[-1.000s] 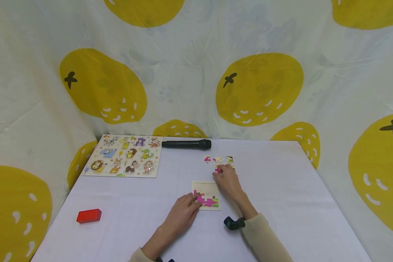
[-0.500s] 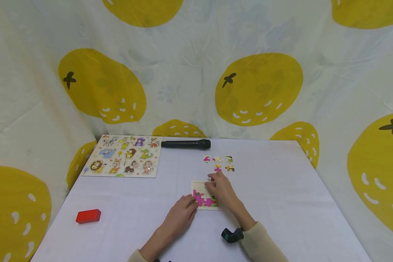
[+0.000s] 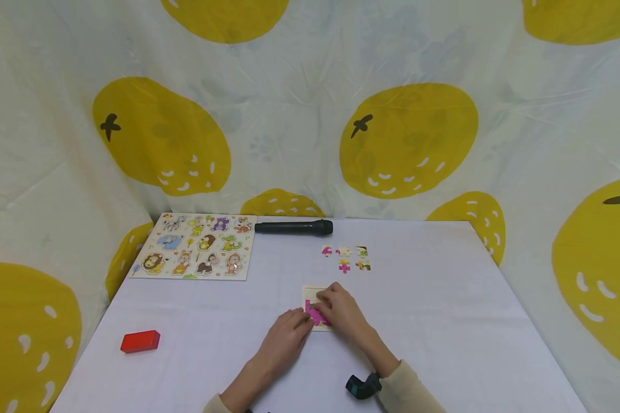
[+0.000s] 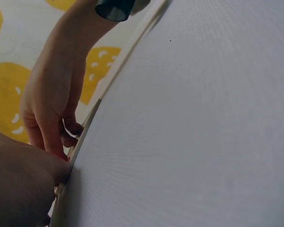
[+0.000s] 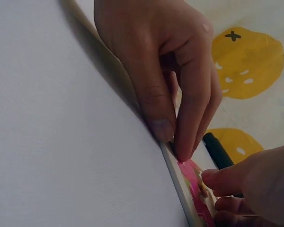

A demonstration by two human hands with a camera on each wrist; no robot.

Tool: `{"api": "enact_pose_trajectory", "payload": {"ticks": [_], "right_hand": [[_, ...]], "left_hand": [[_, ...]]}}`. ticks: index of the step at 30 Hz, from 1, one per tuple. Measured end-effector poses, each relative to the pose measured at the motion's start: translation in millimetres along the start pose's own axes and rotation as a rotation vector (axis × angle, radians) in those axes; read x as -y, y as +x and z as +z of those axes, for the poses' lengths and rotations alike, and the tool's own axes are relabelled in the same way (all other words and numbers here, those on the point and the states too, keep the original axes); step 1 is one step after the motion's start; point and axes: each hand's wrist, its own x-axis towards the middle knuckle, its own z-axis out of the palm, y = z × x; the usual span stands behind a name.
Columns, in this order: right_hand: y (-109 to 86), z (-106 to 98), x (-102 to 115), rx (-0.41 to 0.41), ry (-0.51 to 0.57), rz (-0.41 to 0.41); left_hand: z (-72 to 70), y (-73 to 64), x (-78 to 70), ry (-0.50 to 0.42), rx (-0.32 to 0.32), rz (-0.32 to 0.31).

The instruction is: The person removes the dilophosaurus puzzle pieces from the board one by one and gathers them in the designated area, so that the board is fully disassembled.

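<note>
Left hand [image 3: 285, 337] pinches the left edge of the puzzle tray [image 3: 310, 293]; right hand [image 3: 343, 313] covers its right side, fingers' hold hidden.

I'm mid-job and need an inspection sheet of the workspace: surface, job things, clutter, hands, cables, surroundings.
Surface: table has a white covering, faintly creased.
Job things: puzzle tray is partly filled, with pink placed pieces on its near side; five loose pieces lie beyond it, three in the far row and two in the nearer.
Clutter: animal board at far left, microphone beside it, red block at near left.
Left hand: grips the tray's left edge.
Right hand: over the tray; cannot tell whether it holds a piece.
Cables: nothing seen.
Surroundings: curtain with yellow fruit print, behind and at both sides.
</note>
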Motion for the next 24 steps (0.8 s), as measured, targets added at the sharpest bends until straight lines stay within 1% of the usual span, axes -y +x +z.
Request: {"api": "enact_pose_trajectory", "payload": {"ticks": [6, 11, 16, 22, 24], "right_hand": [[-3.3, 3.3, 2.3, -0.014, -0.018, -0.035], [-3.4, 4.4, 2.6, -0.006, -0.033, -0.034], [-1.0, 4.8, 1.2, 0.015, -0.022, -0.032], [1.9, 2.2, -0.5, 0.052, 0.081, -0.012], [2.8, 0.4, -1.1, 0.07, 0.11, -0.019]], "left_hand": [[0.3, -0.9, -0.1, -0.002, 0.005, 0.001], [0.8, -1.0, 0.3, -0.005, 0.004, 0.002], [1.6, -1.3, 0.6, -0.008, 0.014, -0.008], [1.1, -1.2, 0.5, -0.018, 0.022, -0.018], [0.6, -1.1, 0.5, -0.019, 0.029, -0.022]]}}
